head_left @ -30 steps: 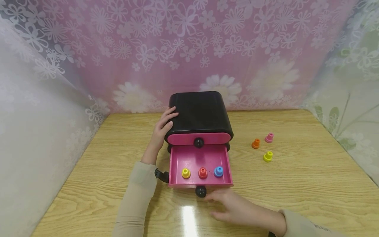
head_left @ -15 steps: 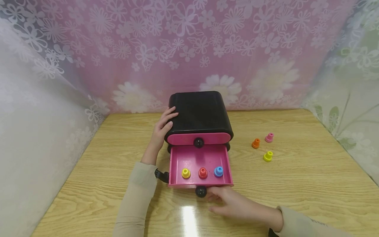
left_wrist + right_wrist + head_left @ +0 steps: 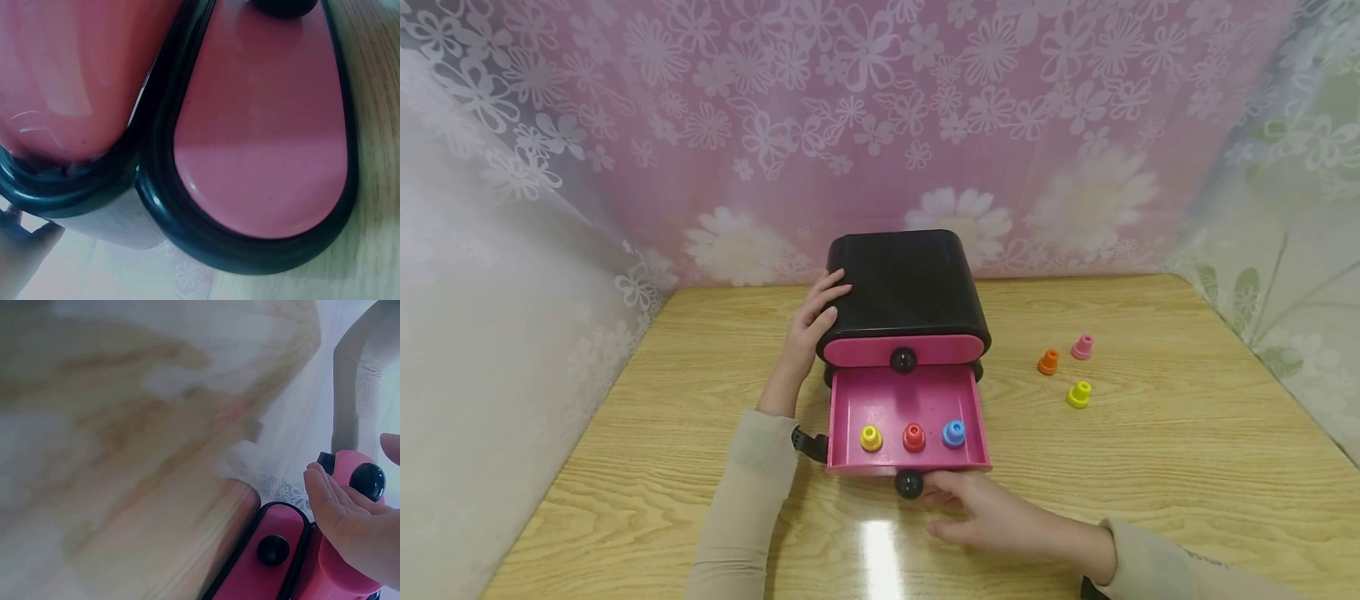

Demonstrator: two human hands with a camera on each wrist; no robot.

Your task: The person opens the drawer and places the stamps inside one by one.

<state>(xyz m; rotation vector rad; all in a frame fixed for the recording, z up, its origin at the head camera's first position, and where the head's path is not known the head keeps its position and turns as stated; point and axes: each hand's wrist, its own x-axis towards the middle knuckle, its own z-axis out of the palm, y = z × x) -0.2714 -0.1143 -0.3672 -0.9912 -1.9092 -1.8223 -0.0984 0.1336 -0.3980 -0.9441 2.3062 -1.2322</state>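
A black mini drawer cabinet [image 3: 902, 283] stands on the table with its pink drawer [image 3: 895, 396] pulled out. Inside that drawer sit three small stepped plastic pegs: yellow [image 3: 871, 438], red [image 3: 913, 437] and blue [image 3: 954, 433]. My left hand [image 3: 808, 329] rests against the cabinet's left side, fingers extended over its top edge. Beside the drawer's black round knob [image 3: 908, 484], my right hand [image 3: 988, 512] has its fingertips at the drawer front, thumb apart below. In the right wrist view, straight fingers lie alongside the knob [image 3: 367, 481].
Above the pulled-out drawer, a closed pink drawer [image 3: 857, 352] has its own black knob [image 3: 903, 360]. To the cabinet's right stand an orange peg [image 3: 1048, 362], a pink peg [image 3: 1082, 347] and a yellow peg [image 3: 1079, 395]. Flowered cloth [image 3: 880, 150] hangs behind and along the sides.
My right hand has moved slightly up to the drawer front, its fingertips now right beside the knob. The left hand, drawer and pegs have stayed in place.
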